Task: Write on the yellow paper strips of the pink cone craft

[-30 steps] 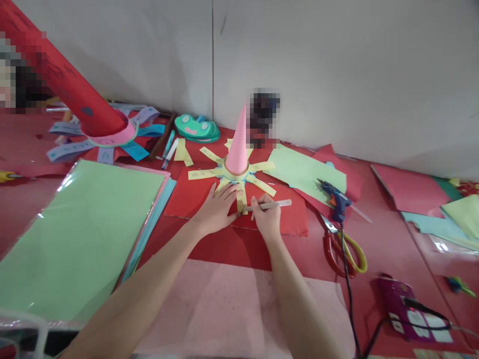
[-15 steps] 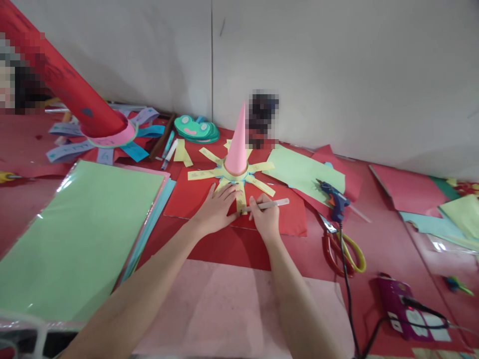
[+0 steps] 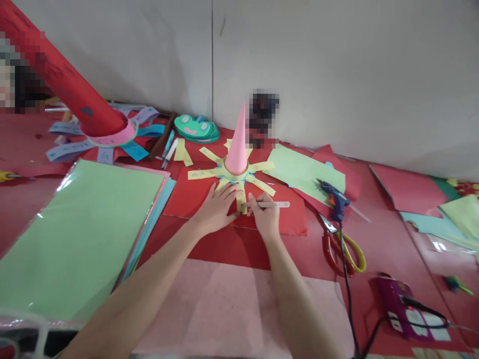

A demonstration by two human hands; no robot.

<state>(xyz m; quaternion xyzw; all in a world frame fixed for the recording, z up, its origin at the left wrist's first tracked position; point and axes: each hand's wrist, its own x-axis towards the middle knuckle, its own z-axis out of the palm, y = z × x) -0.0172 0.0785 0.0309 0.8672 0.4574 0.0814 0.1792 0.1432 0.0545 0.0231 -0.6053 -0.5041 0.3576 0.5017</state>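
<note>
A pink paper cone stands upright on a ring with several yellow paper strips fanned out around it, on a red sheet. My left hand lies with its fingers spread at the near side of the ring, touching the front yellow strip. Closed round a whitish pen, my right hand rests just right of that strip, and the pen's tip is at the strip, which bears small marks.
Green sheets lie at left. A red tube stands tilted behind them. Green frog shapes lie near the wall. To the right are a glue gun with its cord, scissors and a purple case.
The pen in my right hand has tilted closer to level, and its tip has shifted slightly up along the strip. My left hand has barely moved.
</note>
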